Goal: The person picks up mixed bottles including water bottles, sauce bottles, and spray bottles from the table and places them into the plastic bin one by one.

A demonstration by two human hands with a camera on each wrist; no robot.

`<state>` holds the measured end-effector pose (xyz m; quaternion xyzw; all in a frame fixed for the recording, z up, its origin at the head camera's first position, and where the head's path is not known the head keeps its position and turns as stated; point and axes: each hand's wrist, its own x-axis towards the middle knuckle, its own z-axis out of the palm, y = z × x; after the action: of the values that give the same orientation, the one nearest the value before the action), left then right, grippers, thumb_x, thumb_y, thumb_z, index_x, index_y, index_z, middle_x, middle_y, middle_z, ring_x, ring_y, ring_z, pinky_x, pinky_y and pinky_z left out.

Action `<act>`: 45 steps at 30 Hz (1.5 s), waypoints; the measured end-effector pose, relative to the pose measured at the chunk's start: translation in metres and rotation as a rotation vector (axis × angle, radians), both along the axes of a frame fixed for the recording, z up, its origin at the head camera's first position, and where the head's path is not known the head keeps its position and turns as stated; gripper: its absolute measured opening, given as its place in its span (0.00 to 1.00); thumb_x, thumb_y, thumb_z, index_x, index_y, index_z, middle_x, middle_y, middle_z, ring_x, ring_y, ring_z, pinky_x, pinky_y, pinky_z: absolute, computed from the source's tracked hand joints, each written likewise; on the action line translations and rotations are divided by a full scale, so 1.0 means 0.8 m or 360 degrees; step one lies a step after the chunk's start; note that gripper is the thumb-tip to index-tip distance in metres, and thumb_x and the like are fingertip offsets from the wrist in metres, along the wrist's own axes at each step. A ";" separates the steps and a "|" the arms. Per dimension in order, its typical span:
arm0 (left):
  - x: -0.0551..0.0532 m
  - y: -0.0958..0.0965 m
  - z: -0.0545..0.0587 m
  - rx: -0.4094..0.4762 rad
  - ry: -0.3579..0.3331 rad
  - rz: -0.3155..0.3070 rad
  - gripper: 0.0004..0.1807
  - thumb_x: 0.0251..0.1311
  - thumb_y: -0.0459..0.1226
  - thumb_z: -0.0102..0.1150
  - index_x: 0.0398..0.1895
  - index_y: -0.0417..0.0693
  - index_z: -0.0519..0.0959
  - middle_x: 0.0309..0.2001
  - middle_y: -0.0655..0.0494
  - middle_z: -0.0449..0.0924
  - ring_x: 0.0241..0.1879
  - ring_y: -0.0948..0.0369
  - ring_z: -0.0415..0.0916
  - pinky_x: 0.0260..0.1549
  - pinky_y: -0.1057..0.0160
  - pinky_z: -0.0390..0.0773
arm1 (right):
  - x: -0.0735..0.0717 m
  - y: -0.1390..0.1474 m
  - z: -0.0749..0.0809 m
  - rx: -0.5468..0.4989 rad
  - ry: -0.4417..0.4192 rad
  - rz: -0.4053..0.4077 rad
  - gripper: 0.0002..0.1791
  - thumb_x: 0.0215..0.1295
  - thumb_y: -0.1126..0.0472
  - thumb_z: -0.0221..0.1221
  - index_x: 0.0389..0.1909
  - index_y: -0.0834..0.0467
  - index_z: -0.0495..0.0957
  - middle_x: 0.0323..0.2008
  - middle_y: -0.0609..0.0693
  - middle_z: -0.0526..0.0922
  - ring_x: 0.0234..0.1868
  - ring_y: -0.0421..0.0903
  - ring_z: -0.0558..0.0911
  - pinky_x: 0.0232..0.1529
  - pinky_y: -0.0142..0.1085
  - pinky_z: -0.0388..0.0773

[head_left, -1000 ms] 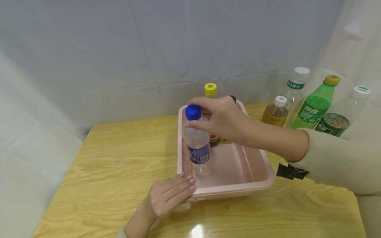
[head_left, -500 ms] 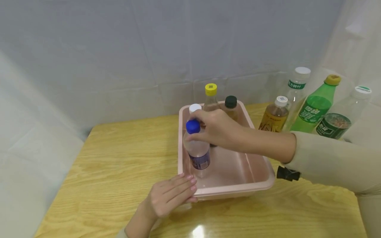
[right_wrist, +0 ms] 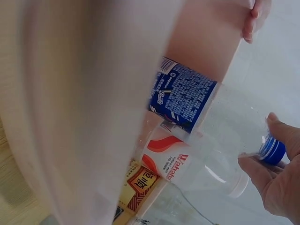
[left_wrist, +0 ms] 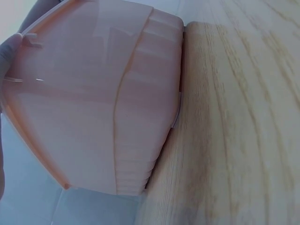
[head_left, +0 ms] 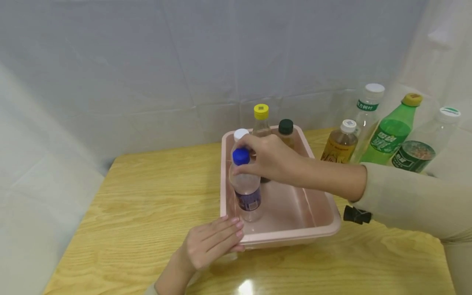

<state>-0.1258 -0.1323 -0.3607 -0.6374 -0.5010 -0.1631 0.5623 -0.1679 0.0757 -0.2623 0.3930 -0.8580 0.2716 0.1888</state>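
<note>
The right hand (head_left: 271, 159) pinches the blue-capped bottle (head_left: 246, 186), upright in the pink basin (head_left: 291, 234), near its cap, seemingly placing it. The left hand (head_left: 211, 242) (fingers straight) rests on the basin's rim. Next probably calls for a gentle release.

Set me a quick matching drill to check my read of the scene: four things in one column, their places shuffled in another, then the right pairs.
Things
1. Blue-capped bottle
2. Left hand
3. Green bottle
4. Dark-capped bottle

Places
A. Outside the tub, to its right
B. Inside the tub, toward its far right corner
C. Held near its cap by the right hand
D. Touching the tub's near left corner

Pairs: 1-C, 2-D, 3-A, 4-B
</note>
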 end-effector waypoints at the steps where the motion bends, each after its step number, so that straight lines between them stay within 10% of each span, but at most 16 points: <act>1: 0.000 0.000 0.000 0.0001 0.0001 0.0001 0.12 0.59 0.41 0.61 0.27 0.40 0.82 0.26 0.48 0.85 0.28 0.58 0.84 0.32 0.67 0.87 | -0.001 0.001 0.000 0.0003 0.0006 0.0001 0.26 0.47 0.53 0.72 0.41 0.62 0.74 0.34 0.53 0.85 0.32 0.43 0.85 0.31 0.26 0.85; 45: -0.002 -0.004 -0.002 0.0002 -0.0020 -0.0074 0.13 0.54 0.42 0.66 0.30 0.39 0.83 0.28 0.47 0.86 0.29 0.57 0.85 0.30 0.66 0.88 | 0.011 0.054 0.011 0.0032 0.0053 -0.0235 0.33 0.43 0.49 0.74 0.52 0.57 0.77 0.40 0.51 0.86 0.36 0.45 0.85 0.33 0.36 0.85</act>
<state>-0.1271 -0.1352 -0.3625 -0.6475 -0.4895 -0.1806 0.5555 -0.1594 0.1190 -0.2532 0.3351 -0.8840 0.2419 0.2185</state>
